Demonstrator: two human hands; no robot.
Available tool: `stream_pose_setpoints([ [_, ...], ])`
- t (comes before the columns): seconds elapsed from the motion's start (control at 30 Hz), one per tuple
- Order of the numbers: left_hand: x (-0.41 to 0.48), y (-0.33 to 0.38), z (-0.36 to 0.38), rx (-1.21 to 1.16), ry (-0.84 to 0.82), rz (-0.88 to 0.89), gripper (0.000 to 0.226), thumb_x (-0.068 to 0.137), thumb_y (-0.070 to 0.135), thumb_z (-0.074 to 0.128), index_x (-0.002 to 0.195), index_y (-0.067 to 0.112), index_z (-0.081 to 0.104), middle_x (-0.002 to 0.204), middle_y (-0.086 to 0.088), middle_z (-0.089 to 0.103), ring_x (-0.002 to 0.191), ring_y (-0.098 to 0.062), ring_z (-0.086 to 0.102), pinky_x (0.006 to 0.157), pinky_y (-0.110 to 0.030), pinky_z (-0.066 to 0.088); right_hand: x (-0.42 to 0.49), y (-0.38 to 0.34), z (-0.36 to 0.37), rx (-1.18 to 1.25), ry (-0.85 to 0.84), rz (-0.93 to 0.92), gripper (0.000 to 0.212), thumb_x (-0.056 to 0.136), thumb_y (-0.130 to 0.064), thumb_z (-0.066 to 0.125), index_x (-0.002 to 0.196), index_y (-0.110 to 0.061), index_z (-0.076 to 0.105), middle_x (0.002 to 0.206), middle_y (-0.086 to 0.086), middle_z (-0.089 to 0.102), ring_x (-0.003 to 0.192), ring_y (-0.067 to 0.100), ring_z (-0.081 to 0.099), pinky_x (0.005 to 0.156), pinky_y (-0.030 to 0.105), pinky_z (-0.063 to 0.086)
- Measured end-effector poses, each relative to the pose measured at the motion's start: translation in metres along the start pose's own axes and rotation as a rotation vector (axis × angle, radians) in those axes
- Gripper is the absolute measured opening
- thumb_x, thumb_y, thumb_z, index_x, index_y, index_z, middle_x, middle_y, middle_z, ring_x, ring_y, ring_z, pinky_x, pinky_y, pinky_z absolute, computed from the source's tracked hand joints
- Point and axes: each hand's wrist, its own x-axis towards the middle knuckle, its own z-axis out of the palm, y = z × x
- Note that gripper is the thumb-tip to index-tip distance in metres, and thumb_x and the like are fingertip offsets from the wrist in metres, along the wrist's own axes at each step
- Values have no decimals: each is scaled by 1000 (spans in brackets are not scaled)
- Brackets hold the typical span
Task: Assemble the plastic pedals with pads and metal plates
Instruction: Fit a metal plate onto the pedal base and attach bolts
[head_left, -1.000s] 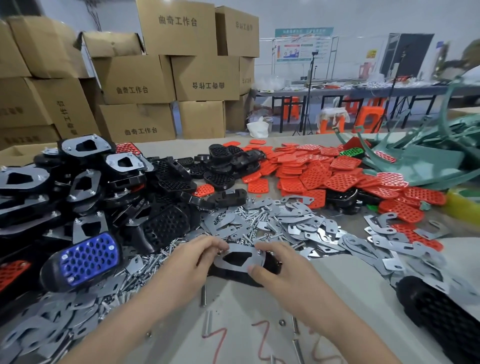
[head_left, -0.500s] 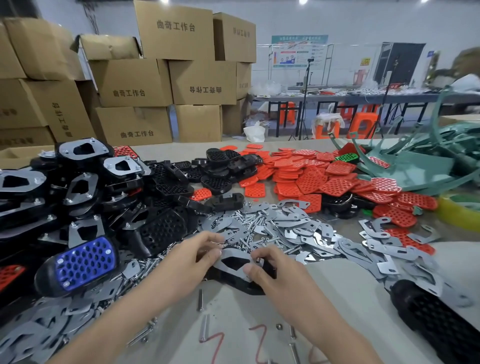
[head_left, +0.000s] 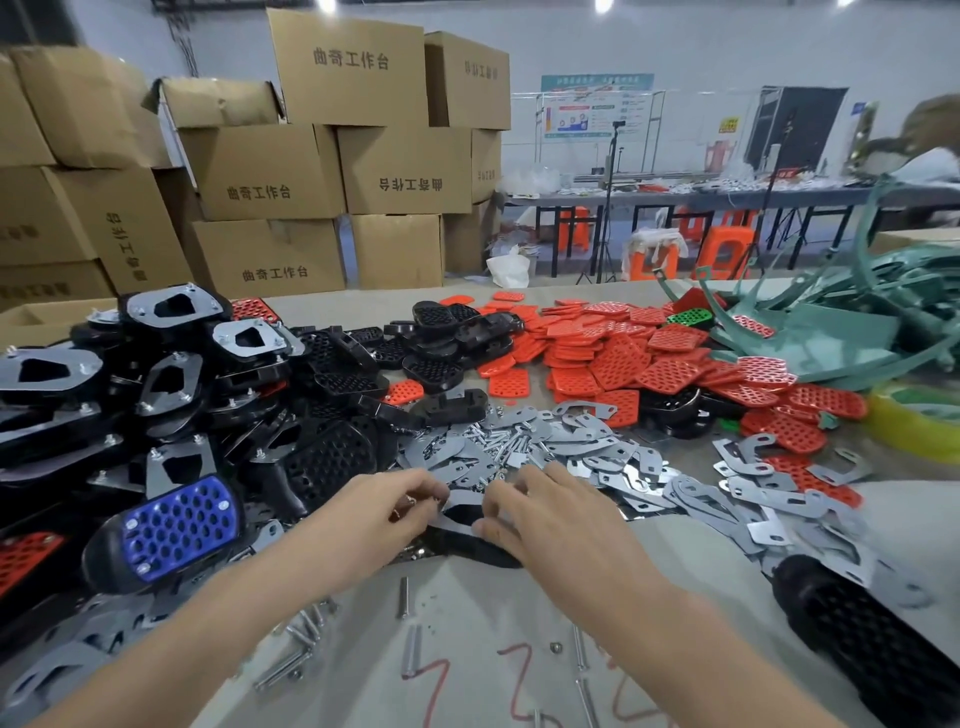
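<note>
Pinching 1 metal plate (head_left: 458, 505) atop black pedal (head_left: 485, 548) — left hand (head_left: 384, 514), right hand (head_left: 553, 514) flanking.

Pedals (head_left: 332, 460) were piled on the table (head_left: 467, 613) left, pads (head_left: 618, 364) far right, metal plates (head_left: 587, 447) between, boxes (head_left: 405, 171) behind.

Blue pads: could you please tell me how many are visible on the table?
1. The blue pad sits in a black pedal at the pile's near left, left of the left hand. Others may lie buried in the heaps.
</note>
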Motion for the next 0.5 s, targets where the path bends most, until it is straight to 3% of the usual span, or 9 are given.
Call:
stream_pose_setpoints([
  [0.07, 1, 0, 2, -34, 33, -12, 8, 98, 37, 61, 92, 41, 64, 78, 31, 68, 61, 4, 59, 56, -11, 44, 4, 3, 1, -1, -19, -29, 32, 105, -57, 37, 107, -28, 50, 111, -5, 52, 112, 19, 48, 88, 31, 37],
  [0.17, 3, -2, 3, -78, 96, -61, 9, 94, 39, 66, 86, 35, 65, 77, 21, 70, 63, -5, 61, 59, -19, 48, 10, 16, -3, 51, -59, -55, 32, 102, -58, 44, 93, -28, 43, 101, -7, 41, 105, 17, 48, 83, 32, 40],
  [0.27, 2, -2, 3, -7, 96, -70, 16, 92, 44, 66, 82, 33, 65, 74, 15, 69, 63, -4, 60, 58, -18, 48, 13, 23, -4, 272, -103, -65, 26, 102, -51, 52, 98, -26, 54, 105, -9, 46, 99, 13, 50, 86, 36, 47],
  [0.37, -1, -1, 2, 91, 61, -19, 13, 97, 42, 60, 86, 35, 63, 85, 17, 69, 79, 3, 60, 73, -20, 51, 16, 23, -1, 261, -97, -60, 26, 102, -50, 53, 99, -25, 57, 100, -11, 47, 100, 13, 53, 83, 36, 46],
  [0.5, -4, 2, -4, 181, 11, 62, 14, 102, 33, 53, 93, 42, 58, 101, 20, 58, 94, 3, 56, 86, -26, 48, 18, 16, 6, 125, -51, 101, 41, 96, -67, 46, 92, -26, 46, 97, -11, 44, 103, 14, 51, 74, 29, 34],
])
